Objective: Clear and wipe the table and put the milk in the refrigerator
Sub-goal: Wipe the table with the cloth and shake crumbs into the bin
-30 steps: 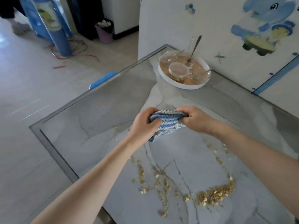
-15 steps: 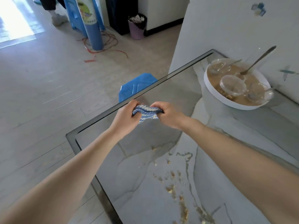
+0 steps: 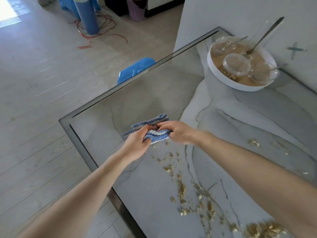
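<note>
Two hands, one cloth: the left hand (image 3: 137, 143) and right hand (image 3: 178, 133) each pinch a bunched blue striped cloth (image 3: 158, 136) low over the worktop (image 3: 154, 100), probably folding it into a pad for wiping. Many crumbs (image 3: 181, 186) lie unwiped nearer the person. One white dish (image 3: 223, 78) holds glass bowls (image 3: 236, 64) and spoons (image 3: 262, 38), seemingly gathered for removal. No milk in view.

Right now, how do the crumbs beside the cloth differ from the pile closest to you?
The crumbs beside the cloth are few, small and spread apart; the pile is dense and heaped. Those crumbs lie right by the cloth, gripped by the left hand and right hand; the pile lies far from it. Both are golden bits on the grey table.
</note>
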